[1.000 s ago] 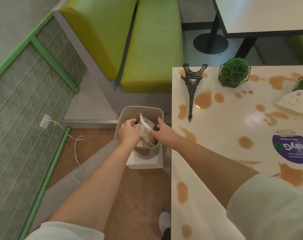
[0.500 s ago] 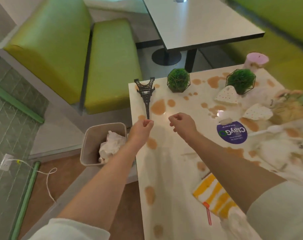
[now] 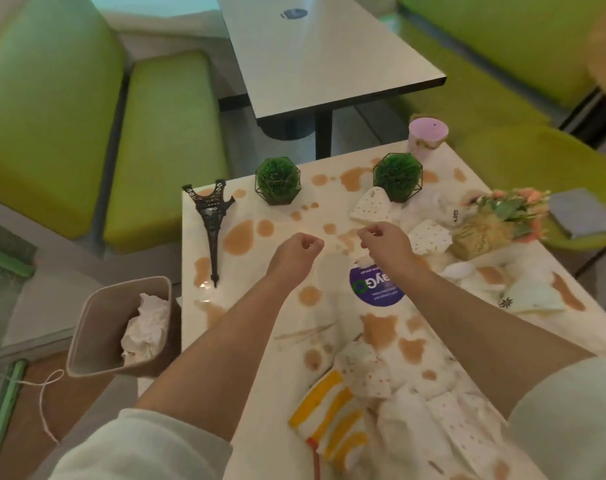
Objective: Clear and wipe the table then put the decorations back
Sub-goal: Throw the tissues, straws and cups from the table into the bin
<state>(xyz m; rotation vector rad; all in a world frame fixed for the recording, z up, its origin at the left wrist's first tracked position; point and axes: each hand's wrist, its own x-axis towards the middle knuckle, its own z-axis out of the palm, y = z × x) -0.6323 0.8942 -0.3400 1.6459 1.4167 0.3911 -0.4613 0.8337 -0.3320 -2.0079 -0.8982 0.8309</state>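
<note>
Crumpled white napkins with small pink dots (image 3: pixel 429 237) lie on the white, brown-stained worktop (image 3: pixel 260 306), just right of and beyond the right hand (image 3: pixel 386 242); a larger heap (image 3: pixel 433 410) lies nearer the body, under the right forearm. Right hand is the nearer; left hand (image 3: pixel 296 252) hangs mid-worktop. Both grips are curled shut: the left holds nothing visible; a white scrap shows under the right, contact unclear. Beige waste bin (image 3: pixel 86 341) stands off the worktop's left edge. Napkins look soft, creased, partly soiled.
</note>
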